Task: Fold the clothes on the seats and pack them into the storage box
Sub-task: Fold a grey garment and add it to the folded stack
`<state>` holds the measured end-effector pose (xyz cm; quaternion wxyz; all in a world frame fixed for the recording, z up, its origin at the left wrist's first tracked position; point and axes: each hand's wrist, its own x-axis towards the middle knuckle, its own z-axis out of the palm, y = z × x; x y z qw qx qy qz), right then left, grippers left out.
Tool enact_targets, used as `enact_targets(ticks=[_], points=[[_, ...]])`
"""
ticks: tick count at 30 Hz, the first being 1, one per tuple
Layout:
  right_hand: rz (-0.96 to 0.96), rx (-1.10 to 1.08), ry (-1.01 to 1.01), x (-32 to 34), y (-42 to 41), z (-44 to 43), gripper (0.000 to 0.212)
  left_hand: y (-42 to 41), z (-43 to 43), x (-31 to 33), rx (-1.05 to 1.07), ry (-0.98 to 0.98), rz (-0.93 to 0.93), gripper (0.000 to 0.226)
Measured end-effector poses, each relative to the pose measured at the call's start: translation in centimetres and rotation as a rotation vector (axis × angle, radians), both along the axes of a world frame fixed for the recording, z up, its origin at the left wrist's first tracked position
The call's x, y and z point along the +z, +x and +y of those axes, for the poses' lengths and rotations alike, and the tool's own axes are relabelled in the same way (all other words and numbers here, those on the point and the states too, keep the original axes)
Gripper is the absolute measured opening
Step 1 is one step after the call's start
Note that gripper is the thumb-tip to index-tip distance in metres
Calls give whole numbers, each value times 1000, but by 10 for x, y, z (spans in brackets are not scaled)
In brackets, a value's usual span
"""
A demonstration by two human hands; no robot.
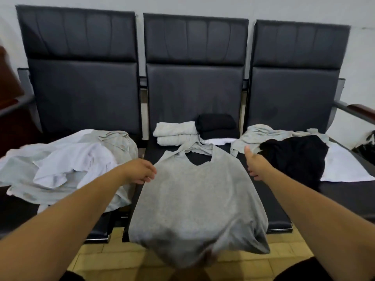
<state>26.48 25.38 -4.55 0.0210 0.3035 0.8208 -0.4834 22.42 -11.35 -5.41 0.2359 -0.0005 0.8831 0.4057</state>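
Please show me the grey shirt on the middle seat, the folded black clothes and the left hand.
grey shirt (194, 195), head view, middle of its chest.
folded black clothes (216, 121), head view, top of the pile.
left hand (140, 171), head view, back of the hand.

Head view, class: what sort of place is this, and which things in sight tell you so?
Probably a waiting area or lobby: three joined black padded seats against a plain white wall, a wood-topped armrest at the row's end, and a tiled floor.

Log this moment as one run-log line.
phase: folding | grey shirt: on middle seat | left hand: curled at its edge | right hand: open beside it
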Motion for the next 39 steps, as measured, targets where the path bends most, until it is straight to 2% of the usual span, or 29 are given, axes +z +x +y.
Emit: enact_targets(ticks=[3,4,7,8,9,11,14,16,18,23,25,27,29,31,36,39], points=[[5,4,145,-35,-17,-1,100,-23,10,-45,153,-15,180,10],[-27,11,189,-47,-22,3,94,-28,12,-55,175,-55,224,17],[-102,28,337,-72,-42,16,41,-54,21,-69,220,-124,304,43],[-104,35,326,-73,-46,15,34,-63,24,-71,223,-118,289,49],[-96,42,316,-71,-47,15,33,-66,27,-69,206,-120,277,49],[-95,58,330,-73,-54,17,34,-78,31,-74,161,-169,263,34],[-150,93,330,-77,-58,20,35,-86,36,-79,103,-211,219,46],[-155,101,236,-74,-60,24,34,-89,37,-76,81,-168,156,38],[-91,62,41,-66,-60,28,30,-90,36,-69,82,-73,145,21],[99,46,-595,-41,-47,43,29,-83,21,-42,213,468,78,10],[170,75,-690,-31,-43,47,33,-76,14,-29,254,591,102,8],[239,62,-708,-23,-41,47,34,-71,6,-19,290,632,162,3],[326,0,-649,-19,-40,47,30,-66,-4,-13,291,667,205,18],[365,-7,-572,-13,-38,47,25,-58,-11,-4,264,651,235,18],[149,275,-381,23,-47,47,24,-58,-17,29,238,546,305,10],[140,282,-150,60,-62,48,30,-68,-20,66,249,408,400,12]])
